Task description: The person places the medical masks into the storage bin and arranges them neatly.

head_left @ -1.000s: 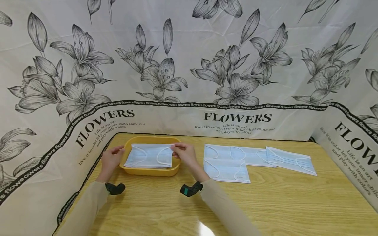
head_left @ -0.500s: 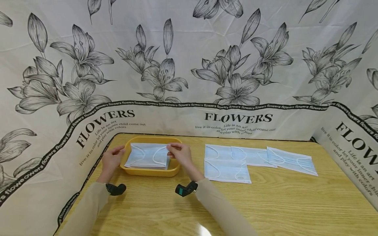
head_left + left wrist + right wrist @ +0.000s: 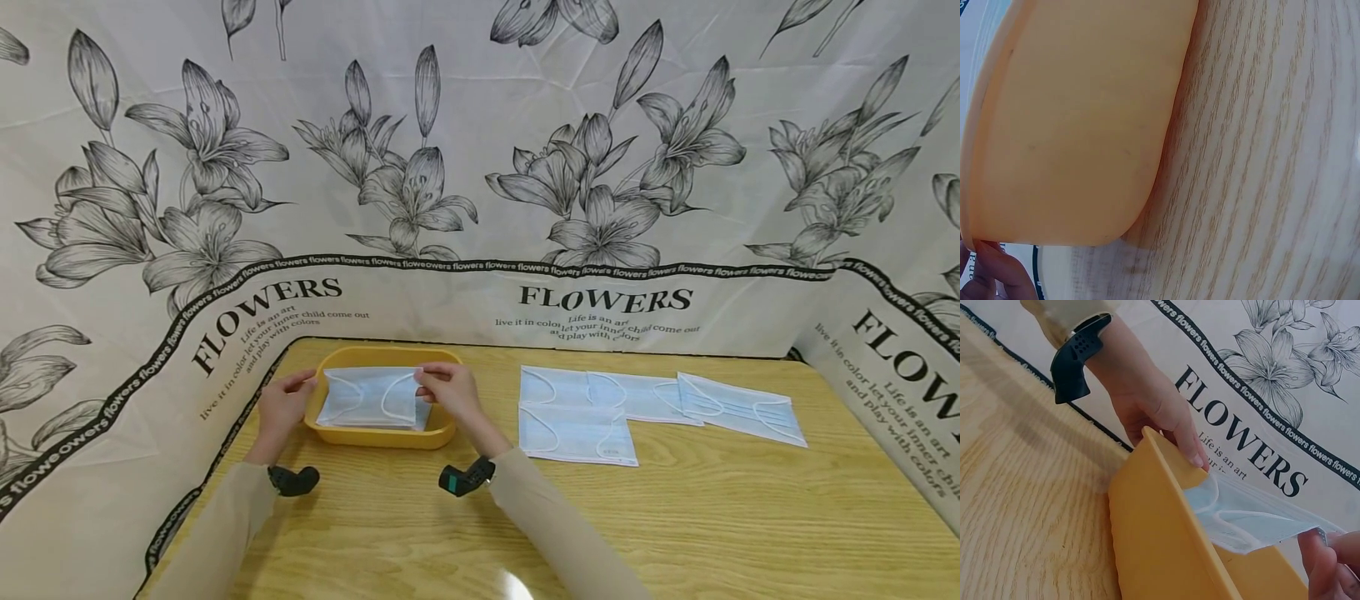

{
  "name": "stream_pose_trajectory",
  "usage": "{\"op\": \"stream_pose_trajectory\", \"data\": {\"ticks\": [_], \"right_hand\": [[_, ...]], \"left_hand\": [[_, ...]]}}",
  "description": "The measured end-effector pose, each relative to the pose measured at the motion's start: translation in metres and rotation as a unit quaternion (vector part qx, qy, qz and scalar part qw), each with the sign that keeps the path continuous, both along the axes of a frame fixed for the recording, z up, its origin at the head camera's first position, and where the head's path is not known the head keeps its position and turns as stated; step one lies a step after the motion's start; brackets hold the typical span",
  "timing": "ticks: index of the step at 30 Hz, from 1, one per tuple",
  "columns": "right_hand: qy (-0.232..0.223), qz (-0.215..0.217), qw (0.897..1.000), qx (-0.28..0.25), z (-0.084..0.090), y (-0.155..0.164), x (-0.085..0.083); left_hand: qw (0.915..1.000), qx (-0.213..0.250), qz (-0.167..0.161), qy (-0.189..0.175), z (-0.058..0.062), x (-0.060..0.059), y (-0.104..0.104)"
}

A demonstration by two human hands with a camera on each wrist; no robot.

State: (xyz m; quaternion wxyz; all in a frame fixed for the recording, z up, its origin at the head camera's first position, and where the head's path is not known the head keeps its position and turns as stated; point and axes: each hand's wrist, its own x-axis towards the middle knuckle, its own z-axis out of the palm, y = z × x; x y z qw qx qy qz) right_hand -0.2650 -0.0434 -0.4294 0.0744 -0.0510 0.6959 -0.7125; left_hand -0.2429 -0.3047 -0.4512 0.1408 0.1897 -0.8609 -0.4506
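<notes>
A yellow plastic tub (image 3: 345,437) stands at the left of the table. My left hand (image 3: 282,417) grips its left rim; in the left wrist view only the thumb and some fingers (image 3: 1004,275) show at the rim. My right hand (image 3: 456,395) pinches the top right corner of a pale blue face mask (image 3: 367,397) with white ear loops. That mask lies over the tub's opening, its right end raised in the right wrist view. Part of another mask (image 3: 423,414) shows beneath it in the tub. How many lie inside is hidden.
Several more face masks (image 3: 577,433) lie flat and partly overlapping on the wooden table (image 3: 675,525), right of the tub. A flower-printed cloth (image 3: 480,308) hangs behind and at both sides. Black devices (image 3: 467,477) are strapped to both wrists.
My right hand has moved left with the corner of the mask, so the mask's right end shifts left and more of the mask below shows. The left hand stays on the rim.
</notes>
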Motion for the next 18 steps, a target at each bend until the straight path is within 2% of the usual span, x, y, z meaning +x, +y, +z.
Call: {"op": "stream_pose_trajectory", "data": {"ticks": [13,18], "right_hand": [[-0.009,-0.004,1.000,0.022,0.0002,-0.0006,-0.0007],[-0.008,0.007,0.999,0.038,0.0002,-0.0008,-0.0018]], "left_hand": [[0.9995,0.018,0.008,-0.023,0.0013,-0.0006,0.0009],[0.9995,0.018,0.010,-0.022,-0.0001,-0.0024,0.0005]]}}
